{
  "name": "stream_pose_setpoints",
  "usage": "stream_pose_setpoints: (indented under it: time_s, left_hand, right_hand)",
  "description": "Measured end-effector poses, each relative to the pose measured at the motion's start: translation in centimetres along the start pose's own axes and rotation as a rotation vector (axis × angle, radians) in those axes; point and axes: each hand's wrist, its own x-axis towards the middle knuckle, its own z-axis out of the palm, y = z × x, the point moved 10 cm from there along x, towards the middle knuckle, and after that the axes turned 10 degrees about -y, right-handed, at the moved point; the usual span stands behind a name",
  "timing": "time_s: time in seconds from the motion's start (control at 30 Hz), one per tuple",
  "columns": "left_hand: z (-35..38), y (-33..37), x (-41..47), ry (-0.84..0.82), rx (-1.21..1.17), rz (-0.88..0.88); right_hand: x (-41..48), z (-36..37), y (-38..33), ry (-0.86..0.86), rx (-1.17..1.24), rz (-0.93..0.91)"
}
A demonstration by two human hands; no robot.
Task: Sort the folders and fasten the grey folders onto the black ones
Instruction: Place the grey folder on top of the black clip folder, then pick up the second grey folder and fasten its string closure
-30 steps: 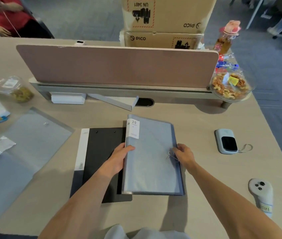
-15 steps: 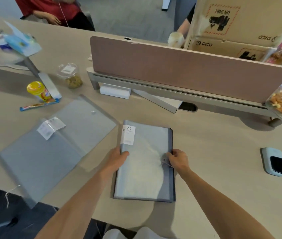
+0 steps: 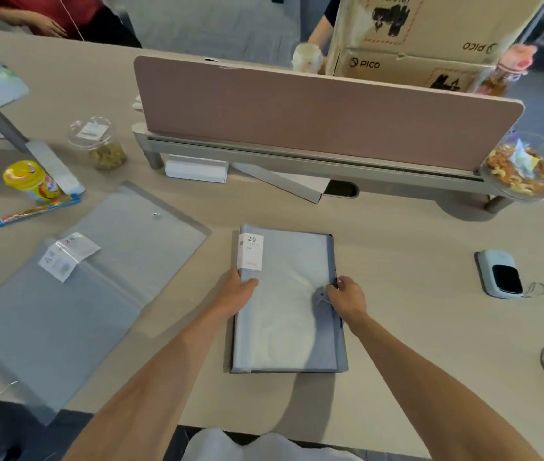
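Grey translucent plastic folder (image 3: 285,301) lies mid-surface (image 3: 413,311) on a black folder, only edges showing | my left hand (image 3: 239,289) grips its spine, right hand (image 3: 347,296) pinches the opposite edge | I judge it light, bendy, slick; hold the edges | left of it: two more grey folders (image 3: 74,284).

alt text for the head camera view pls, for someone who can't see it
Two bare hands grip a closed grey folder on a beige table, left hand on its spine edge, right hand on the opposite edge. More grey folders lie to the left.
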Motion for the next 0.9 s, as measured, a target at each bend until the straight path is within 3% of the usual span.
stream_pose_setpoints:
  time_s: [0.27, 0.57, 0.77, 0.9]
  left_hand:
    - [9.5, 4.1, 3.1, -0.122, 0.122, -0.004]
    - [18.4, 8.5, 4.9, -0.110, 0.176, -0.010]
    - [16.7, 8.3, 3.8, -0.020, 0.204, 0.007]
    - [13.3, 8.2, 1.9, 0.057, 0.438, 0.066]
  right_hand:
    - [-0.3, -9.0, 6.4, 0.064, 0.125, 0.060]
    - [0.9, -17.4, 12.1, 0.068, 0.147, 0.073]
    - [0.9, -16.9, 7.4, 0.100, -0.108, -0.094]
    - [0.2, -12.6, 0.7, 0.048, -0.171, -0.275]
